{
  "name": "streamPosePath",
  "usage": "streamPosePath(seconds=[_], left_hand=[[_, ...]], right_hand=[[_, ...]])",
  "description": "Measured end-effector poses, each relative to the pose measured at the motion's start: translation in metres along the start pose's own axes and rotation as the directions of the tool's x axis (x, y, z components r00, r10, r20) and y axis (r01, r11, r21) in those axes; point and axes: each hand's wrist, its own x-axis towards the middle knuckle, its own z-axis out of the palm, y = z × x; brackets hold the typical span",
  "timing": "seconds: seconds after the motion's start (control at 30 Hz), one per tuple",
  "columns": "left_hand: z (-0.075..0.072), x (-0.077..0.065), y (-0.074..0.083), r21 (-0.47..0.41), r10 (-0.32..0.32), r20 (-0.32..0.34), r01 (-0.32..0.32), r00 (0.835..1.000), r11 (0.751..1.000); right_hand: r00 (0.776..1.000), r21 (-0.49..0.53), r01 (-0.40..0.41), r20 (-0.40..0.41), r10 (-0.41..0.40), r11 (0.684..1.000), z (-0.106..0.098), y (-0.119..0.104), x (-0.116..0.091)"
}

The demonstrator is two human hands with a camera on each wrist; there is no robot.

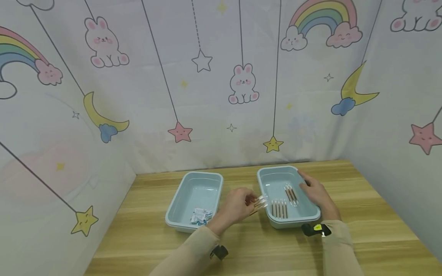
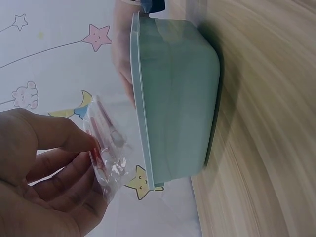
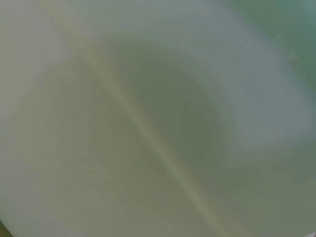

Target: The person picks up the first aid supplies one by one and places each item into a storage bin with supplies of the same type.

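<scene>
My left hand pinches a pack of brown-stick cotton swabs in clear wrap, at the left rim of the right-hand pale blue plastic basin. In the left wrist view, thumb and fingertips hold the shiny pack beside the basin's outer wall. Two more groups of wrapped swabs lie inside that basin, one group near its front, the other towards the right. My right hand grips the basin's right rim. The right wrist view shows only a blurred, close-up pale green surface.
A second pale blue basin stands to the left, with small white-and-blue packets at its front end. Both basins sit on a wood-grain table. Behind and at the sides hangs a printed cloth with stars and rabbits.
</scene>
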Motion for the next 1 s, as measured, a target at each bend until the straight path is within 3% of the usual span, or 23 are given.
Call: streamPosePath(seconds=[0.57, 1.0], left_hand=[[0.001, 0.008, 0.005, 0.008, 0.032, -0.010, -0.032, 0.999, 0.999], [0.006, 0.014, 0.005, -0.051, 0.027, -0.002, -0.027, 1.000, 0.998]], right_hand=[[1.000, -0.009, 0.018, -0.002, -0.018, 1.000, 0.000, 0.001, 0.001], [1.000, -0.001, 0.008, 0.008, -0.008, 1.000, -0.001, 0.001, 0.002]])
